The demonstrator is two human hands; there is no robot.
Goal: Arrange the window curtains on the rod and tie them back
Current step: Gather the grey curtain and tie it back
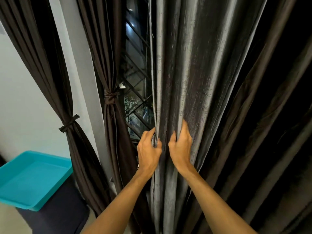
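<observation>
Bare forearms rise from the near edge to the grey curtain (194, 73), which hangs straight ahead and covers most of the window. The left hand (148, 149) curls its fingers round the curtain's left hem, and the right hand (181, 146), just beside it, clenches a fold. Left of the hem a narrow gap shows a window grille (135, 102); farther left hang a brown curtain (108, 56) cinched by a knotted tie (110, 96), a white wall strip (76, 65), a second brown curtain (42, 56), also tied, and, near left, a turquoise tray (33, 176).
</observation>
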